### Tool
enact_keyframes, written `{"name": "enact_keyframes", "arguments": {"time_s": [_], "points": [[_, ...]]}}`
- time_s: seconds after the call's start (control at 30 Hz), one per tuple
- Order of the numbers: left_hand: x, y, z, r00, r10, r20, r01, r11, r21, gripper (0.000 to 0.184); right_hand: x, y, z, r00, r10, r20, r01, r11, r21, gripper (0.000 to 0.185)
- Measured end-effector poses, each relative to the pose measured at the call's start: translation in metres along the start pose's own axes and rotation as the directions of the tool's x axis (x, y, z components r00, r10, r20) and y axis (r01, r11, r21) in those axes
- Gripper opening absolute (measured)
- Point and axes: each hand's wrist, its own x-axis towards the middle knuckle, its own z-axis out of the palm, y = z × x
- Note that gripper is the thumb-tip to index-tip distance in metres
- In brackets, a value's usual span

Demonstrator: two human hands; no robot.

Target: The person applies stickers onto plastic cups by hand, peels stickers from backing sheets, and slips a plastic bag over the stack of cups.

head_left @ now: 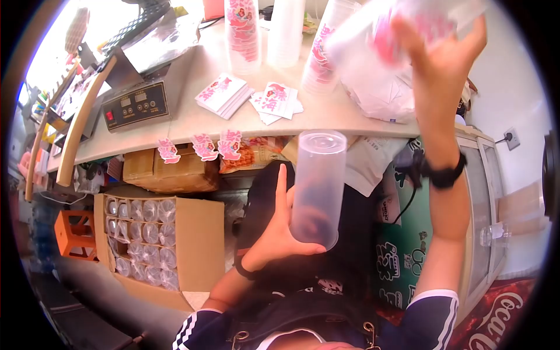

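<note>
My left hand (279,233) is closed around a tall frosted plastic cup (319,186), thumb under its lower end and index finger along its side. The cup is held upright over my lap, with no sticker visible on it. Raised at the upper right, my right hand (440,61) grips a clear plastic cup (402,29) with pink print, blurred by motion. Just left of it stands a leaning stack of stickered cups (321,55). Three pink cut-out stickers (204,147) hang along the table's front edge.
On the table (192,122) lie a pile of sticker cards (223,95) and a few loose cards (277,102). More cup stacks (242,35) stand behind. A sealing machine (136,107) is at left. Below sits a carton (201,245) of wrapped cups, beside an orange crate (77,235).
</note>
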Motion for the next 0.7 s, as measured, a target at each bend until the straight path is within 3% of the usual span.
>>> {"name": "enact_keyframes", "arguments": {"time_s": [0.03, 0.07, 0.1, 0.17, 0.23, 0.27, 0.3, 0.33, 0.37, 0.43, 0.57, 0.63, 0.67, 0.7], "points": [[-0.002, -0.002, -0.003, 1.000, 0.012, 0.017, -0.013, 0.999, 0.041, 0.154, 0.028, 0.015, 0.002, 0.980, -0.198, -0.019, 0.197, 0.980, -0.032, 0.107], [-0.006, 0.003, 0.001, 0.999, 0.001, -0.046, -0.005, 0.996, -0.086, 0.148, 0.055, 0.030, 0.005, 0.921, -0.388, -0.038, 0.385, 0.920, -0.072, 0.106], [-0.010, 0.002, -0.003, 0.999, 0.004, -0.044, -0.008, 0.996, -0.087, 0.148, 0.075, 0.046, 0.005, 0.907, -0.417, -0.059, 0.406, 0.903, -0.138, 0.108], [-0.018, 0.002, -0.017, 0.994, -0.013, -0.104, 0.010, 1.000, -0.028, 0.143, 0.082, 0.074, 0.014, 0.908, -0.414, -0.059, 0.393, 0.893, -0.219, 0.111], [-0.025, 0.006, -0.025, 0.990, 0.001, -0.144, -0.006, 0.999, -0.037, 0.139, 0.073, 0.089, 0.027, 0.990, -0.137, -0.013, 0.128, 0.952, -0.280, 0.116], [-0.028, 0.012, -0.029, 0.986, -0.027, -0.166, 0.021, 0.999, -0.038, 0.137, 0.068, 0.100, 0.030, 0.990, -0.140, -0.012, 0.132, 0.952, -0.278, 0.116], [-0.030, 0.015, -0.033, 0.980, -0.055, -0.189, 0.048, 0.998, -0.040, 0.135, 0.063, 0.113, 0.030, 0.929, -0.370, 0.009, 0.308, 0.759, -0.574, 0.118], [-0.033, 0.013, -0.039, 0.977, -0.054, -0.206, 0.052, 0.999, -0.016, 0.134, 0.060, 0.120, 0.031, 0.822, -0.560, 0.105, 0.407, 0.448, -0.796, 0.120], [-0.033, 0.013, -0.042, 0.976, -0.054, -0.210, 0.051, 0.999, -0.018, 0.134, 0.058, 0.126, 0.029, 0.822, -0.559, 0.107, 0.409, 0.450, -0.793, 0.120], [-0.035, 0.014, -0.046, 0.970, -0.087, -0.226, 0.083, 0.996, -0.027, 0.133, 0.052, 0.133, 0.027, 0.947, -0.321, -0.004, 0.239, 0.713, -0.659, 0.122], [-0.033, 0.012, -0.046, 0.970, -0.092, -0.223, 0.087, 0.996, -0.034, 0.132, 0.036, 0.156, 0.026, 0.958, -0.286, -0.023, 0.233, 0.822, -0.520, 0.112], [-0.031, 0.011, -0.046, 0.975, -0.081, -0.206, 0.077, 0.997, -0.026, 0.131, 0.019, 0.158, 0.025, 0.988, -0.141, 0.054, 0.145, 0.775, -0.615, 0.127], [-0.031, 0.010, -0.045, 0.974, -0.080, -0.213, 0.075, 0.997, -0.030, 0.131, 0.005, 0.157, 0.024, 0.985, 0.173, 0.017, -0.149, 0.890, -0.432, 0.129], [-0.031, 0.008, -0.045, 0.974, -0.091, -0.209, 0.082, 0.995, -0.051, 0.130, -0.004, 0.159, 0.025, 0.984, 0.175, 0.025, -0.147, 0.892, -0.428, 0.129]]}}
